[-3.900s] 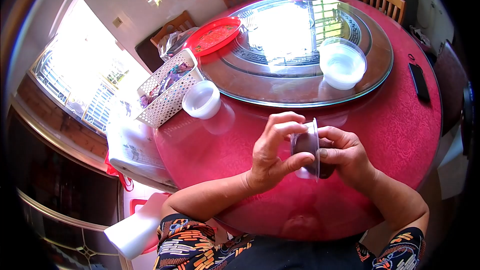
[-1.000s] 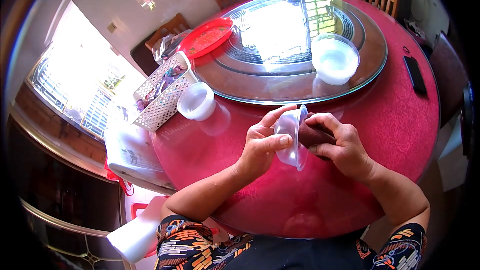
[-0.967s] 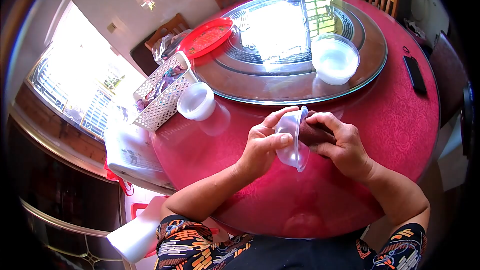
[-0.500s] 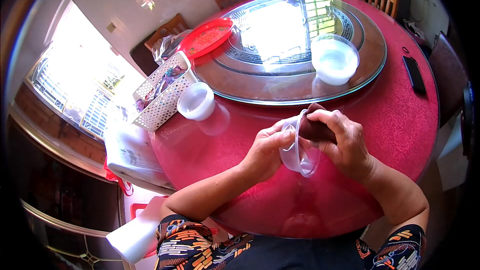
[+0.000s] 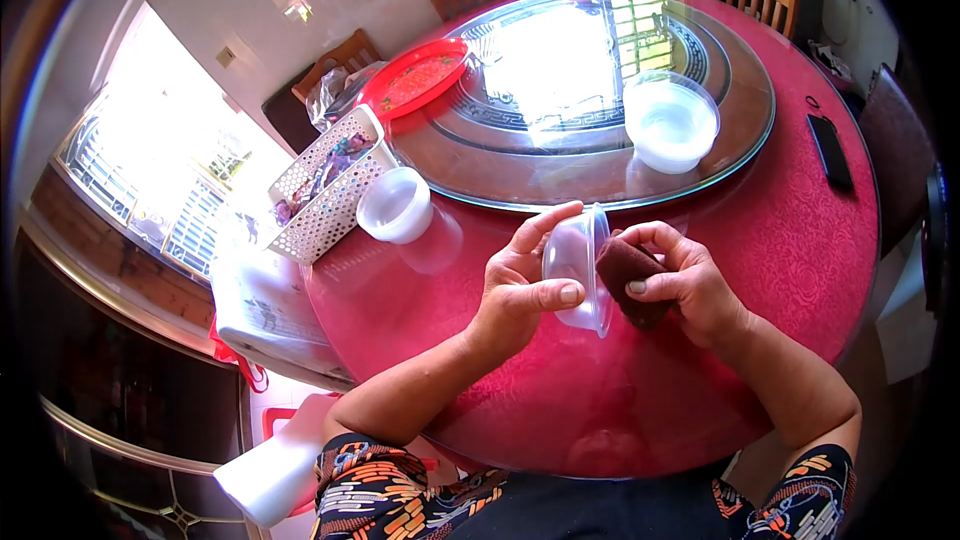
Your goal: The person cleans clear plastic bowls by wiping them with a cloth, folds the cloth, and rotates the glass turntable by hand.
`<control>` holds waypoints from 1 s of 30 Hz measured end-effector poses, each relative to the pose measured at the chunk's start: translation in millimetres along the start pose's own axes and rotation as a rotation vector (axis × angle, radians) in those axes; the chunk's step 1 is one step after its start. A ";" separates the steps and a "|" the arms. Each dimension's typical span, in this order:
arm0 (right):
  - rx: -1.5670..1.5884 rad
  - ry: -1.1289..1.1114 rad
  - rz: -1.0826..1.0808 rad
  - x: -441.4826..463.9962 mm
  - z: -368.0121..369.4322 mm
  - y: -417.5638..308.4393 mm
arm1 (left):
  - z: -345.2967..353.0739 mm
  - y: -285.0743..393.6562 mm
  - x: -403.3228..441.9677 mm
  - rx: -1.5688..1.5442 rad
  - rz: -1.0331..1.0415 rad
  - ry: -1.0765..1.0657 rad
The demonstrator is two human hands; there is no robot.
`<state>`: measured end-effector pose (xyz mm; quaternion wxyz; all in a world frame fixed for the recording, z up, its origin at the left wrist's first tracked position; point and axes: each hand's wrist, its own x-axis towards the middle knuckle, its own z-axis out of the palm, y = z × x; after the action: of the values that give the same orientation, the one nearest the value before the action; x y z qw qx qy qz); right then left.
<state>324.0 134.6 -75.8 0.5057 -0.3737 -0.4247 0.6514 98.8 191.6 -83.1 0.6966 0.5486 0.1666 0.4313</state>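
My left hand (image 5: 522, 288) grips a clear plastic bowl (image 5: 574, 268) from its outer side, thumb in front and fingers behind. The bowl is tipped on its side, its rim facing right. In my right hand (image 5: 690, 285) is a folded dark brown cloth (image 5: 632, 280), pinched between thumb and fingers close by the bowl's rim. Whether cloth and rim touch, I cannot tell. Both hands are above the near part of the red round table (image 5: 500, 390).
A similar bowl (image 5: 395, 205) stands left, beside a white perforated basket (image 5: 325, 185) holding wrapped items. More clear bowls (image 5: 672, 125) sit on the glass turntable (image 5: 500, 165). A red tray (image 5: 412, 78) lies at its left edge. A phone (image 5: 829, 152) lies on the right.
The brown cloth has come out of the bowl's opening to the right of the rim. The bowl has turned and moved slightly left, and my left fingers have shifted on it.
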 end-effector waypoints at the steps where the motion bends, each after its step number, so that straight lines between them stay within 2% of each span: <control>1: 0.043 -0.003 0.008 0.8 -2.9 0.8 | -0.1 -1.1 0.1 -0.006 -0.001 -0.009; 6: 0.206 0.003 -0.054 4.6 -11.0 -2.8 | 3.2 3.4 0.5 -0.048 -0.044 -0.074; 11: 0.141 0.081 -0.142 2.5 -13.1 -9.7 | 6.7 2.7 2.0 -0.087 -0.094 -0.116; 16: -0.260 0.151 -0.336 -2.9 -8.6 -15.7 | 12.5 3.3 -0.3 -0.144 -0.221 -0.143; 17: -0.314 0.147 -0.385 -3.1 -9.3 -13.5 | 3.0 -3.1 2.2 -0.086 -0.135 -0.293; 18: -0.368 0.143 -0.432 -2.7 -10.0 -11.7 | 1.9 -4.0 1.9 -0.196 -0.191 -0.263; 20: -0.644 0.097 -0.684 -0.2 -11.2 -9.1 | 5.8 0.7 2.4 -0.416 -0.303 -0.200; 21: -0.781 0.073 -0.809 0.4 -11.2 -8.4 | 7.0 1.9 4.0 -0.300 -0.376 -0.193; 24: -1.076 0.063 -1.040 -2.7 0.7 -10.8 | -7.3 -14.1 3.8 -0.363 -0.650 -0.116; 25: -1.192 0.078 -1.116 -3.5 2.0 -10.0 | -1.6 -14.6 3.1 -0.437 -0.677 -0.188; 26: -1.253 0.081 -1.134 -7.2 5.3 -11.6 | 0.6 -17.0 1.0 -0.409 -0.671 -0.235; 30: -1.183 0.065 -1.058 -5.7 5.3 -14.5 | -0.1 -26.5 -4.9 -0.281 -0.600 -0.152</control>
<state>325.3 129.9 -60.1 0.4778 -0.3478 -0.8064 -0.0203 107.0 187.1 -108.3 0.8716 0.4045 0.2072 0.1839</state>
